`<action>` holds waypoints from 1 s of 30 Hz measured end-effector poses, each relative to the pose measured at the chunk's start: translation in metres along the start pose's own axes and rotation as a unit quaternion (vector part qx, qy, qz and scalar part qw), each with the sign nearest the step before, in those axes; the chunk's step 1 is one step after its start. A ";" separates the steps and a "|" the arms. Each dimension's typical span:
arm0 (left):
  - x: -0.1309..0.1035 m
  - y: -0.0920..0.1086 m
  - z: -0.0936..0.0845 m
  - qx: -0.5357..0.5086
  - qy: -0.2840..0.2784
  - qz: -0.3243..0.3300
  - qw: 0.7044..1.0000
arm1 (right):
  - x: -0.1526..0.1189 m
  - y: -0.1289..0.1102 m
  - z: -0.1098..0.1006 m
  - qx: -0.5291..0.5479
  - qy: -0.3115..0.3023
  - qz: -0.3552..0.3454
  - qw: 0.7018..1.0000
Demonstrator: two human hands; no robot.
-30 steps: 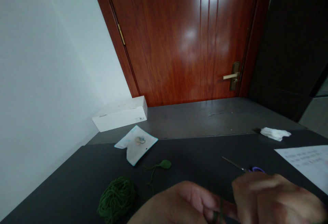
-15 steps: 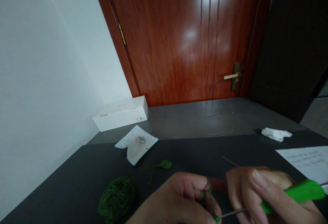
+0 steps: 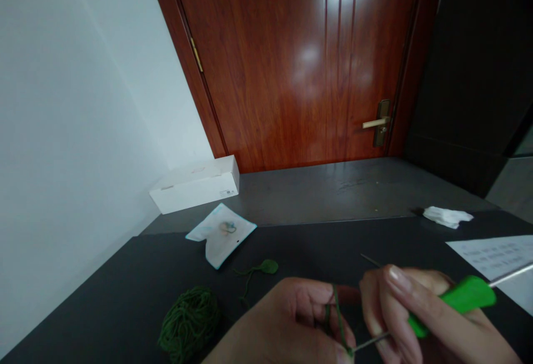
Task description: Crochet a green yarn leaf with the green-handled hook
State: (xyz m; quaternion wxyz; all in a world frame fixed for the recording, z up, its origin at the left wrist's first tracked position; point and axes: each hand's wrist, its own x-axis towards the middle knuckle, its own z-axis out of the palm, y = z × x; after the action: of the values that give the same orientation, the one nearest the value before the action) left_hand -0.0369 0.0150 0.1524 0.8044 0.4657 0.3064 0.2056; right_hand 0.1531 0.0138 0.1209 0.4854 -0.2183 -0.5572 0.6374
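Note:
My right hand (image 3: 412, 314) grips a crochet hook (image 3: 468, 296) by its green handle, the thin metal shaft pointing left. Its tip meets a small bit of green yarn work pinched in my left hand (image 3: 300, 319). A strand of green yarn (image 3: 338, 314) runs over the left index finger down to the pinch. Left of that hand lies a ball of dark green yarn (image 3: 189, 322). Beyond the hand is a small green crocheted leaf (image 3: 268, 266) with a loose yarn tail. The stitches at the hook tip are too small to make out.
A white packet (image 3: 225, 236) with small items on it lies toward the back left, before a long white box (image 3: 195, 185). A thin needle-like rod (image 3: 369, 259) shows behind my right hand. At right are a crumpled tissue (image 3: 447, 217) and a printed sheet (image 3: 495, 261).
My right hand has shifted slightly left, turning the green handle so that its metal back end now shows. My left hand keeps its pinch nearly in place.

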 end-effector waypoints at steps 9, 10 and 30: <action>0.004 0.003 0.000 0.007 -0.009 0.035 0.999 | 0.007 0.003 0.009 0.126 0.099 0.180 0.971; 0.004 0.004 0.001 0.006 -0.011 0.040 0.999 | 0.008 0.003 0.009 0.150 0.098 0.192 0.965; 0.007 0.001 0.002 -0.022 -0.021 0.090 0.995 | 0.007 0.000 0.011 0.211 0.104 0.211 0.949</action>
State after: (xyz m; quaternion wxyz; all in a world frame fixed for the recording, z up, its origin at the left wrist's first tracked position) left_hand -0.0302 0.0185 0.1524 0.7988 0.4782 0.2415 0.2739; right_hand 0.1413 0.0150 0.1261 0.4305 -0.2883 -0.2975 0.8019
